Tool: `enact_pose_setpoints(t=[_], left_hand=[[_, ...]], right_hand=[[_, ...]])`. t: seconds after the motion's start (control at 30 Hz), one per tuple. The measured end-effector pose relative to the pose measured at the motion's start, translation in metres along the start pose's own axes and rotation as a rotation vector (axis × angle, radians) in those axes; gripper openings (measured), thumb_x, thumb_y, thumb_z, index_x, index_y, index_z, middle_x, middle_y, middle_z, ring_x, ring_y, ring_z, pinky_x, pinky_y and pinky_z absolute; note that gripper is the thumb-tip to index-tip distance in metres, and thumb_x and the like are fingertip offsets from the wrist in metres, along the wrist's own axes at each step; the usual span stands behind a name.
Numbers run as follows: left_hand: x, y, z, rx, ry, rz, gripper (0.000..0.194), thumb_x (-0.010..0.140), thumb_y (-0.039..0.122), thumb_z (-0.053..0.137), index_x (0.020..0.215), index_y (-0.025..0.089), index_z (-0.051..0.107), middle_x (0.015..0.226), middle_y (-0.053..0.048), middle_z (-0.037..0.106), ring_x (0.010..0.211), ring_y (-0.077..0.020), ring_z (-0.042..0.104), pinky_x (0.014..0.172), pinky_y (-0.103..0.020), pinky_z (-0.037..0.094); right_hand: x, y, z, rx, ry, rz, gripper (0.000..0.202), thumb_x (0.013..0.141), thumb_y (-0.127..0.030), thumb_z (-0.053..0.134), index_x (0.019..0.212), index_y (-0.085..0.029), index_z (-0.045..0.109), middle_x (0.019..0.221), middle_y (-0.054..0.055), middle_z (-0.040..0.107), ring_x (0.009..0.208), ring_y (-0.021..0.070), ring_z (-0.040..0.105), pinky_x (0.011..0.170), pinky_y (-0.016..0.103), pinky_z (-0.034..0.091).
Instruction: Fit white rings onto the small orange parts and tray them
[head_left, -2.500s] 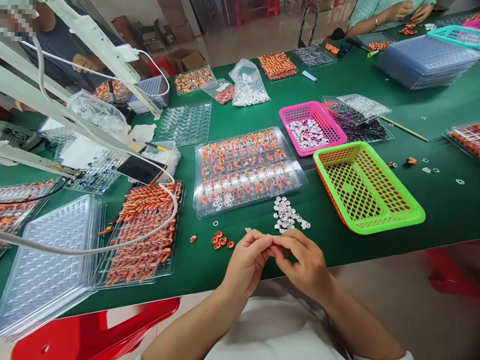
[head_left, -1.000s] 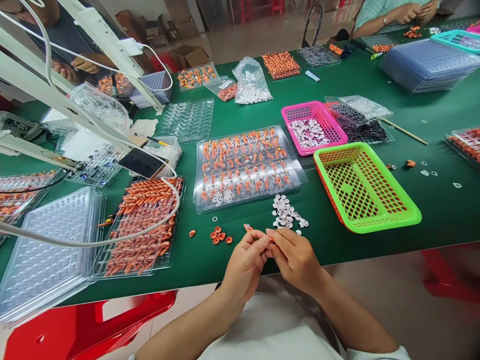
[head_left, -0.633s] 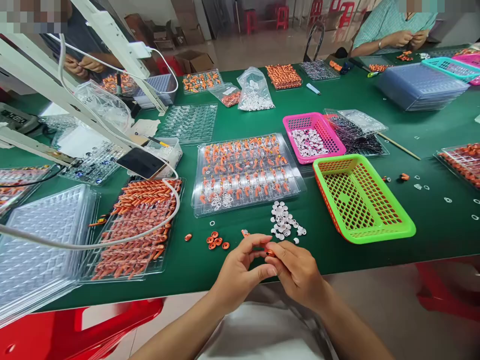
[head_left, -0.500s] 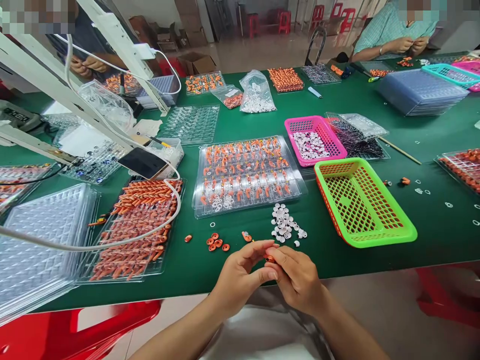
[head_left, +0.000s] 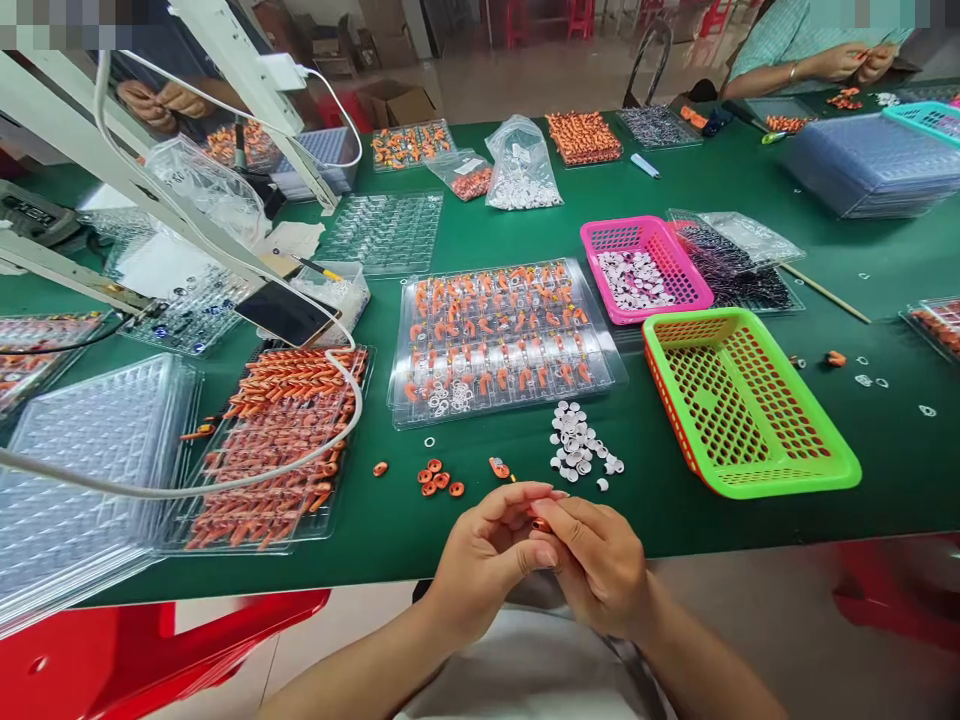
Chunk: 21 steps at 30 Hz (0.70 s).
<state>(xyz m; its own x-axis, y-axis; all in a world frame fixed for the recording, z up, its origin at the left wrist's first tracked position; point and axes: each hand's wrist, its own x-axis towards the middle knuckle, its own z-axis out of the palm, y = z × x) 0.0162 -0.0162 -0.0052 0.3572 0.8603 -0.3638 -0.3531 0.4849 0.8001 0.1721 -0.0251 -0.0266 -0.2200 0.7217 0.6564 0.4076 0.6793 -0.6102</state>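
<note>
At the table's near edge, my left hand (head_left: 484,550) and my right hand (head_left: 600,560) meet with fingertips pinched together. Between them is a small orange plastic part (head_left: 539,524) with a dark opening, mostly covered by the fingers. Just beyond the hands lie a small orange piece with a pale end (head_left: 499,467) and a pile of small white caps (head_left: 577,440). Several orange ring-like pieces (head_left: 435,478) are grouped left of the hands. Farther forward, a clear tray (head_left: 397,410) holds rows of curved orange parts, with white rings heaped at its near left.
A green basket (head_left: 840,475) nested in an orange one and a pink basket (head_left: 701,295) of white pieces stand right. Stacked clear trays (head_left: 97,440), a tray of orange parts (head_left: 277,450), a phone (head_left: 289,313) and a white cable (head_left: 360,400) occupy the left. Two people work across the table.
The view has shifted slightly, so things on the table appear moved a little. My hands keep almost the same pinch, and the orange part's dark opening is turned a bit more into view.
</note>
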Motion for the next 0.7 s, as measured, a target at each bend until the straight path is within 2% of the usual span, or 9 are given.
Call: enact_pose_setpoints(t=[0.2, 0.43, 0.6, 0.7], left_hand=[[-0.005, 0.003, -0.005, -0.051, 0.0, 0.036, 0.037, 0.067, 0.019, 0.086, 0.102, 0.021, 0.073, 0.106, -0.007, 0.075, 0.092, -0.0187, 0.069, 0.082, -0.027, 0.055], [-0.005, 0.001, -0.023, -0.118, 0.033, 0.067, 0.038, 0.064, 0.021, 0.088, 0.1, 0.023, 0.074, 0.104, -0.006, 0.076, 0.096, -0.0196, 0.069, 0.084, -0.028, 0.054], [-0.003, 0.002, -0.025, -0.082, 0.085, 0.054, 0.036, 0.067, 0.022, 0.086, 0.1, 0.023, 0.073, 0.102, -0.006, 0.075, 0.093, -0.0179, 0.069, 0.083, -0.026, 0.054], [0.001, 0.005, -0.021, -0.015, 0.05, 0.04, 0.037, 0.07, 0.024, 0.084, 0.105, 0.023, 0.071, 0.102, -0.006, 0.074, 0.093, -0.0174, 0.068, 0.084, -0.027, 0.054]], right_hand=[[0.002, 0.0, 0.007, 0.028, -0.028, -0.051, 0.042, 0.092, -0.01, 0.049, 0.134, -0.009, 0.05, 0.095, 0.014, 0.073, 0.09, 0.0212, 0.071, 0.078, 0.034, 0.062], [0.013, 0.002, 0.024, 0.088, -0.018, -0.11, 0.044, 0.087, -0.005, 0.051, 0.131, -0.004, 0.052, 0.09, 0.014, 0.072, 0.087, 0.0219, 0.071, 0.079, 0.035, 0.062], [0.013, 0.005, 0.03, 0.067, 0.008, -0.091, 0.042, 0.088, -0.005, 0.051, 0.13, -0.008, 0.054, 0.091, 0.014, 0.073, 0.091, 0.0229, 0.072, 0.079, 0.035, 0.063], [0.009, 0.009, 0.026, 0.04, -0.005, -0.038, 0.041, 0.09, -0.008, 0.051, 0.131, -0.012, 0.054, 0.093, 0.013, 0.073, 0.091, 0.0224, 0.072, 0.075, 0.034, 0.063]])
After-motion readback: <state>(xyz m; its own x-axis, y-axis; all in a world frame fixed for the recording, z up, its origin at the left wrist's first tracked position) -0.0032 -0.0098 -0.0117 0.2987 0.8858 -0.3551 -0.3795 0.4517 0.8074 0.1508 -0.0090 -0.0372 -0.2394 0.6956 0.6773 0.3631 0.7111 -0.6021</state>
